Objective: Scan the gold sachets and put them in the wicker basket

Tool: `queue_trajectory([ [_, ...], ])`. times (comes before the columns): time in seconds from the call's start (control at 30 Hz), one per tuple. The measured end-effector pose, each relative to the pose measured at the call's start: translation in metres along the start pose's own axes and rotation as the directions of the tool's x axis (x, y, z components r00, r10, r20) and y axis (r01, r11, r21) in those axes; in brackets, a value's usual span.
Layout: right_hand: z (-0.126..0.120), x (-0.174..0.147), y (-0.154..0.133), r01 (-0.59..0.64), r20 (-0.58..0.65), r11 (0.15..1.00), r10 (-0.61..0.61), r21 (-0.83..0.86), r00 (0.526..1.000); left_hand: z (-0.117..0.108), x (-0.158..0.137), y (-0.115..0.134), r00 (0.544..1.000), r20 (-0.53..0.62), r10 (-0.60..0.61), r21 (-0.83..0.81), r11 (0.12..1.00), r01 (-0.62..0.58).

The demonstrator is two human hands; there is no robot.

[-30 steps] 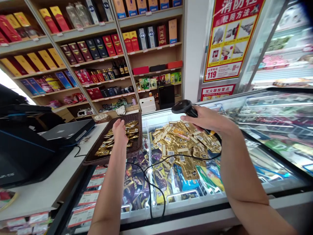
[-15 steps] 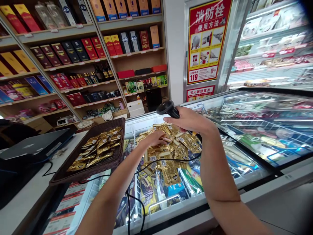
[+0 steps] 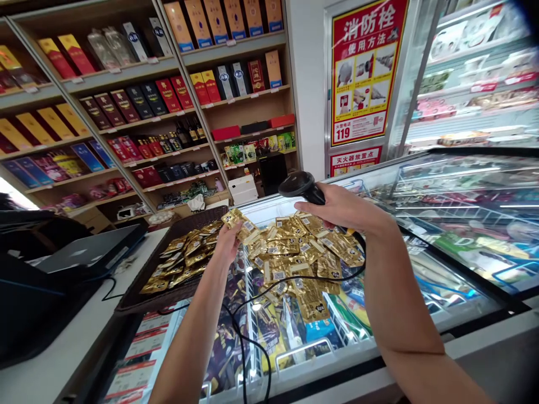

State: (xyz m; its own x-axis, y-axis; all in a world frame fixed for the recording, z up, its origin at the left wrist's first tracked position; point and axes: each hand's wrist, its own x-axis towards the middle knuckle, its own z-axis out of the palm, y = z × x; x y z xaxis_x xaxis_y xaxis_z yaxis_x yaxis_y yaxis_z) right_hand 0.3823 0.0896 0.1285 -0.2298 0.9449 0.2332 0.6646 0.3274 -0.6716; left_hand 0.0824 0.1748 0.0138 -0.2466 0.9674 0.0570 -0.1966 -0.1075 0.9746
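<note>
My left hand (image 3: 228, 242) pinches a gold foil packet (image 3: 243, 224) with a barcode label, held up by the right edge of the brown woven basket (image 3: 126, 303). Several similar gold packets (image 3: 185, 255) lie inside that basket. In my right hand (image 3: 343, 205) is a black barcode scanner (image 3: 301, 186), its head pointing left above a heap of gold packets (image 3: 295, 252). The heap rests on the glass top of a chest freezer (image 3: 374, 359). From the scanner a black cable (image 3: 295, 278) loops across the packets and down the front.
Wire baskets of bagged goods (image 3: 269, 331) show through the freezer glass. At left a dark flat device (image 3: 90, 247) stands on a white counter (image 3: 54, 348). Shelves of boxed bottles (image 3: 138, 101) line the back wall, beside a red poster (image 3: 366, 73). Lit shelves (image 3: 467, 84) stand at right.
My left hand has lifted a gold packet from the heap and carried it left to the basket's edge. My right hand still holds the scanner over the heap. The view has shifted slightly left.
</note>
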Motion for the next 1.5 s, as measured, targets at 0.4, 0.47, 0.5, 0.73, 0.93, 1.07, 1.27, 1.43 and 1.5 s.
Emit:
queue_trajectory([
  [0.4,0.034,-0.005,-0.024,0.148,0.417,0.964,-0.231,0.222,0.879,-0.049,-0.025,0.048,0.995,-0.009,0.102,0.185,0.978,-0.099],
  [0.47,0.038,-0.008,-0.028,0.153,0.455,0.968,-0.23,0.199,0.86,-0.048,-0.027,0.049,0.994,0.014,0.11,0.213,0.971,-0.11],
  [0.5,0.04,-0.008,-0.029,0.156,0.469,0.97,-0.229,0.189,0.853,-0.047,-0.028,0.051,0.993,0.019,0.113,0.226,0.967,-0.115],
  [0.73,0.048,-0.009,-0.03,0.183,0.511,0.969,-0.243,0.167,0.824,-0.05,-0.033,0.056,0.996,-0.009,0.088,0.305,0.949,-0.081],
  [0.93,0.048,-0.008,-0.029,0.206,0.516,0.968,-0.25,0.141,0.819,-0.054,-0.03,0.053,0.994,-0.018,0.108,0.35,0.932,-0.095],
  [1.07,0.048,-0.008,-0.029,0.213,0.528,0.964,-0.264,0.156,0.807,-0.053,-0.03,0.053,0.995,-0.021,0.096,0.347,0.934,-0.083],
  [1.27,0.049,-0.009,-0.031,0.19,0.534,0.966,-0.257,0.178,0.806,-0.053,-0.031,0.054,0.998,-0.014,0.061,0.333,0.941,-0.052],
  [1.43,0.052,-0.01,-0.032,0.171,0.538,0.968,-0.245,0.184,0.807,-0.055,-0.033,0.055,0.997,-0.005,0.073,0.34,0.938,-0.067],
  [1.5,0.054,-0.009,-0.033,0.157,0.537,0.968,-0.239,0.195,0.809,-0.055,-0.034,0.056,0.998,0.007,0.069,0.327,0.943,-0.068],
])
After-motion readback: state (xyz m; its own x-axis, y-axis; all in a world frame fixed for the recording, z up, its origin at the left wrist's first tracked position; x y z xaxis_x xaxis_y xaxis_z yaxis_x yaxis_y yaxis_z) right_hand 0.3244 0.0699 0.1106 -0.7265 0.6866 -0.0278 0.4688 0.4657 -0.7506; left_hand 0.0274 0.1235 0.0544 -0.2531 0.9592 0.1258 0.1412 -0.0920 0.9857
